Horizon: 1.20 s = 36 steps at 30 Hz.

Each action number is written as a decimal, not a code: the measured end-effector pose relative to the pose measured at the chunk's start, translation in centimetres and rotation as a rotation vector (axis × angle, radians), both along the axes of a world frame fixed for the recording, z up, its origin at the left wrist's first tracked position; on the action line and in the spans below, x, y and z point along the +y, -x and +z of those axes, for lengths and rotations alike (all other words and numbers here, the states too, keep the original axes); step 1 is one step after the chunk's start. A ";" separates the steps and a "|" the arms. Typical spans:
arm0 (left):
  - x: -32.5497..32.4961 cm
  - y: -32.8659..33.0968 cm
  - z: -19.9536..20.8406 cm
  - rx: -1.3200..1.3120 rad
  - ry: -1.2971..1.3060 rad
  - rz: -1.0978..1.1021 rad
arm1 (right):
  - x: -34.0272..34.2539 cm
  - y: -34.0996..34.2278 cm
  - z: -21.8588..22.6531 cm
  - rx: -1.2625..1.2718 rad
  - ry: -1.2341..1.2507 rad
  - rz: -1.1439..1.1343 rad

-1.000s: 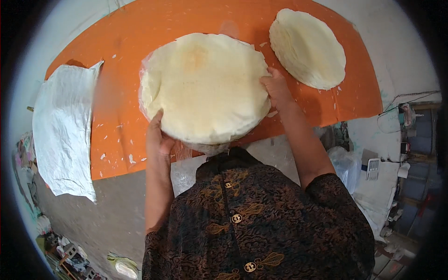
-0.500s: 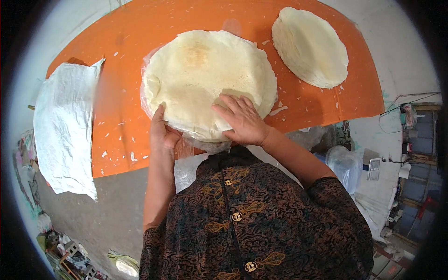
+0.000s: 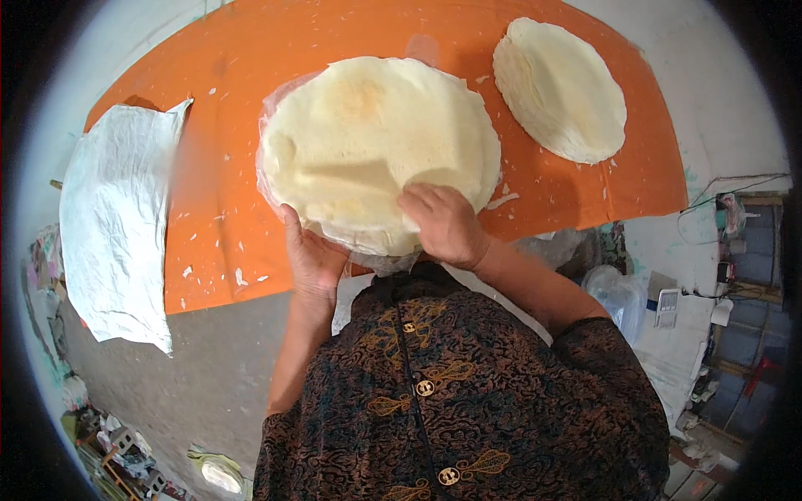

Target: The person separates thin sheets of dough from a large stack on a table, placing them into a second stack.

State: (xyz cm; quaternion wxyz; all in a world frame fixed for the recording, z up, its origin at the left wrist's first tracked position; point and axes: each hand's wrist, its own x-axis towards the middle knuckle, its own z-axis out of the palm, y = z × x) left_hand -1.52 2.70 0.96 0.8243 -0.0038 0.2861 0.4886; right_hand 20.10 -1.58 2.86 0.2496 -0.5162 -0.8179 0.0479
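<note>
A thick stack of thin, pale round flatbreads [image 3: 359, 125] lies on clear plastic in front of me, the top one browned near its far side. My left hand [image 3: 316, 257] cups the stack's near left edge, palm turned up, thumb along the side and fingers partly hidden beneath. At the near right, my right hand [image 3: 447, 224] has its fingers curled over the edge of the top flatbread. The surface of that sheet bulges and casts a shadow left of these fingers.
The orange table cover [image 3: 221, 167] carries scattered pale flakes. A second stack of flatbreads [image 3: 564, 92] stands at the far right. A white cloth [image 3: 117, 225] hangs over the left edge. Right of me are a clear plastic bag [image 3: 614, 292] and a small device with keys [image 3: 667, 307].
My right hand has gone from lying flat with fingers spread to curled on the edge. The top flatbread now bulges. My left hand has shifted slightly right and nearer to me.
</note>
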 end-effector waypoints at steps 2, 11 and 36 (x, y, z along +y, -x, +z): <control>0.1 -0.2 0.0 -0.025 -0.083 0.002 | -1.2 0.6 -1.0 -0.049 -0.040 -0.024; -1.1 -3.3 -0.4 0.403 -0.036 -0.132 | -4.5 -1.6 -0.9 0.175 0.012 -0.194; -2.8 -0.5 14.3 0.457 -0.313 -0.110 | -0.8 -12.1 12.7 1.749 0.562 -0.282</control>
